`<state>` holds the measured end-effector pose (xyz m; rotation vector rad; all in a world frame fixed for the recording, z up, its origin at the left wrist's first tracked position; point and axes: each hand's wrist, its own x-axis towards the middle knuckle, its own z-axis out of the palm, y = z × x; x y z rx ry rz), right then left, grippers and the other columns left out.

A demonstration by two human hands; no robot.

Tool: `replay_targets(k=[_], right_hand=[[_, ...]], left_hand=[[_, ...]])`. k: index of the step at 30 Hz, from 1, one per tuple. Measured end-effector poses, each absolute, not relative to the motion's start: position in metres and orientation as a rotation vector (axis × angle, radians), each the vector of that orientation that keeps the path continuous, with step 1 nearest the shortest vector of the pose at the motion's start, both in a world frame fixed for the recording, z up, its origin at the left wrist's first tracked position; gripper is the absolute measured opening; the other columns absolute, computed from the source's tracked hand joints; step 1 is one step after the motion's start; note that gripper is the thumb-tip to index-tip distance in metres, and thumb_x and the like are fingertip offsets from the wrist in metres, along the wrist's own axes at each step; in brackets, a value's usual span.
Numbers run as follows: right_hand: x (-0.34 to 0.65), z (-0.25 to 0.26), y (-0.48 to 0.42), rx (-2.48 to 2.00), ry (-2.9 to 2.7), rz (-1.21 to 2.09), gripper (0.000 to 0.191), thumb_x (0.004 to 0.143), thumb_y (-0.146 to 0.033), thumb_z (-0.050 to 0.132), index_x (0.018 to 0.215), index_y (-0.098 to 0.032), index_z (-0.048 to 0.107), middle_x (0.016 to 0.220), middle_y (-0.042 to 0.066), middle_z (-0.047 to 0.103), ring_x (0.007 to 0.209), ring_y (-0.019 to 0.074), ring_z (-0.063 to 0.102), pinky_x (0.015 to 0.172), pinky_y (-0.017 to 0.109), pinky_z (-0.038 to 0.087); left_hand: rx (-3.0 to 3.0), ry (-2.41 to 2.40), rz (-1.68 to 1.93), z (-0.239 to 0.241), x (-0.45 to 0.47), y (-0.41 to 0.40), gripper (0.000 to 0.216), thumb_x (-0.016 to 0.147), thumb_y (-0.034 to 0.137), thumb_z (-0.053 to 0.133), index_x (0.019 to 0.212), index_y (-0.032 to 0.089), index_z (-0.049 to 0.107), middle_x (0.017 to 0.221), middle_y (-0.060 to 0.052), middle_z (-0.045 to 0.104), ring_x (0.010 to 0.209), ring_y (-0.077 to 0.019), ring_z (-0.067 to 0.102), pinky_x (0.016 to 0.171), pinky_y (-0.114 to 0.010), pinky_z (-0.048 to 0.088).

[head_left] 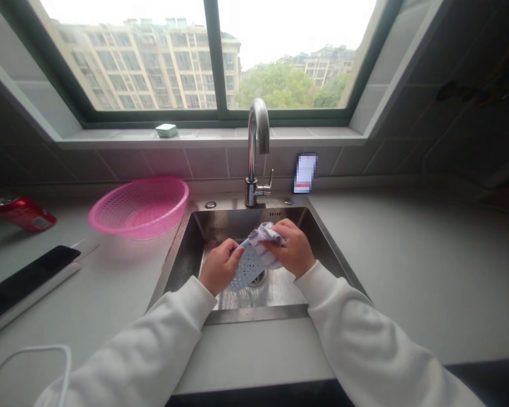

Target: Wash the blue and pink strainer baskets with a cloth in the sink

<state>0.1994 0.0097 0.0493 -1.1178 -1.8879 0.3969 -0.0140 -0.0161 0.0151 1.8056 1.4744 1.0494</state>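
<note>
Both my hands are over the steel sink. My left hand grips the edge of a light blue perforated strainer, fingers closed on it. My right hand is closed on a bunched white and purple cloth, pressed against the strainer's upper side. The strainer hangs tilted above the drain. The chrome tap stands just behind; no water is visible coming from it.
A pink perforated basket sits on the counter left of the sink. Further left lie a red can on its side and a black flat device. A phone leans on the back wall. A small green dish rests on the windowsill.
</note>
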Motion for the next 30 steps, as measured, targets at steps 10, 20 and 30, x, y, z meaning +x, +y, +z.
replay_targets(k=[10, 20, 30], right_hand=[[0.226, 0.048, 0.035, -1.277, -1.800, 0.292, 0.029, 0.088, -0.047, 0.072, 0.071, -0.023, 0.073, 0.073, 0.003, 0.067, 0.068, 0.0190, 0.061, 0.064, 0.031, 0.045], [0.206, 0.050, 0.025, -1.163, -1.865, 0.419, 0.026, 0.086, -0.045, 0.073, 0.072, -0.023, 0.072, 0.072, 0.002, 0.069, 0.068, 0.0188, 0.062, 0.064, 0.030, 0.045], [0.181, 0.055, 0.007, -0.895, -2.038, 0.523, 0.023, 0.090, -0.040, 0.068, 0.078, -0.020, 0.073, 0.077, 0.004, 0.071, 0.071, 0.0179, 0.063, 0.068, 0.030, 0.047]], left_hand=[[1.835, 1.473, 1.019, 0.023, -0.013, -0.015, 0.034, 0.094, 0.049, 0.049, 0.073, 0.024, 0.055, 0.057, 0.003, 0.053, 0.054, -0.0181, 0.055, 0.052, -0.027, 0.035], [1.878, 1.499, 1.048, 0.024, -0.015, -0.014, 0.030, 0.092, 0.043, 0.050, 0.070, 0.024, 0.054, 0.057, 0.003, 0.054, 0.056, -0.0180, 0.053, 0.055, -0.027, 0.033], [1.901, 1.474, 1.021, 0.021, -0.008, -0.010, 0.018, 0.086, 0.025, 0.048, 0.069, 0.023, 0.050, 0.068, -0.001, 0.060, 0.066, -0.0192, 0.057, 0.062, -0.029, 0.035]])
